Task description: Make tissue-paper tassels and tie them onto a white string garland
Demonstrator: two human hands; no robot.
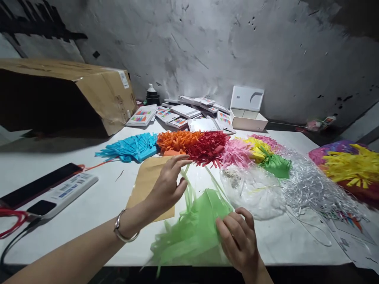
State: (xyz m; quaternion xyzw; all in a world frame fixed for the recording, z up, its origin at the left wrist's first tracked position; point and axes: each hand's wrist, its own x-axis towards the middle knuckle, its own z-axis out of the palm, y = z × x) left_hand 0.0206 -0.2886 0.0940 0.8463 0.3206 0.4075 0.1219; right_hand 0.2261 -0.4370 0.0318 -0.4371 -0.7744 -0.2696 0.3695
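A light green fringed tissue paper (204, 225) lies near the table's front edge, its fringe blurred toward the lower left. My right hand (238, 238) has curled fingers gripping its right edge. Above the upper left of the green tissue is my left hand (171, 179), wearing a bracelet. Its fingers reach forward with the thumb apart, close to some loose green strips (190, 193); I see nothing held in it. Partly under my left forearm lies a sheet of brown paper (145, 179).
Fringed tissue bundles in blue (133, 148), orange (177, 140), red (209, 148) and pink (237, 152) line the back. A clear plastic bag (254, 193) and silver strands (314, 189) lie right. A power strip (65, 193) and cardboard box (103, 98) stand left; printed packets (186, 111) sit behind.
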